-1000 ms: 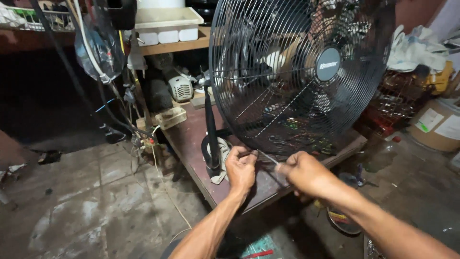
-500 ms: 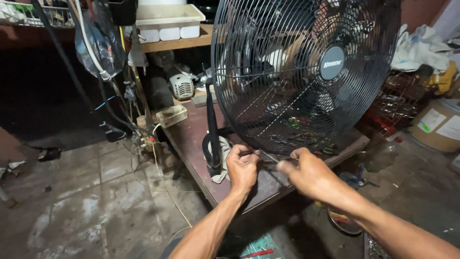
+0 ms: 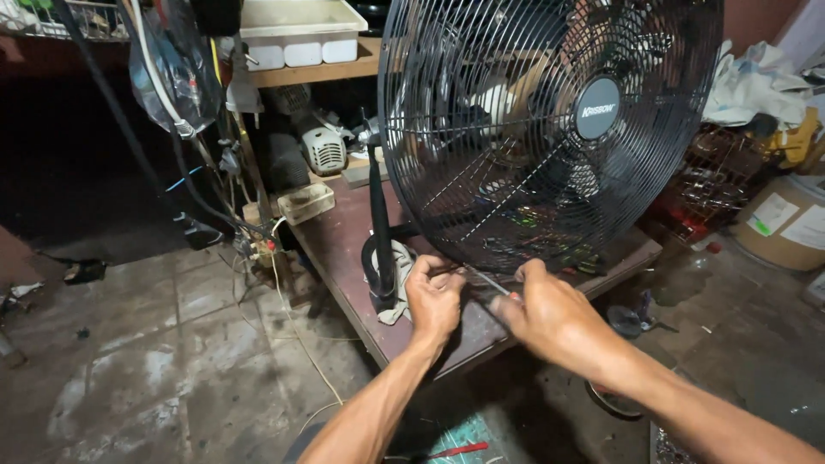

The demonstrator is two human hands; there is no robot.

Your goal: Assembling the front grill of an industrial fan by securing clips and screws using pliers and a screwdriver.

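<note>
1. Big black fan fills the view, standing upright on the brown tabletop, its wire grille facing us.
2. White tub sits on the shelf behind, well apart from the action.
3. Right hand is closed around a screwdriver, tip aimed at the grille's bottom rim.
4. Left hand is right there too, fingers pinched on that same bottom rim, just beside the tool.
5. Grey rag lies by the stand, near the left hand.
</note>
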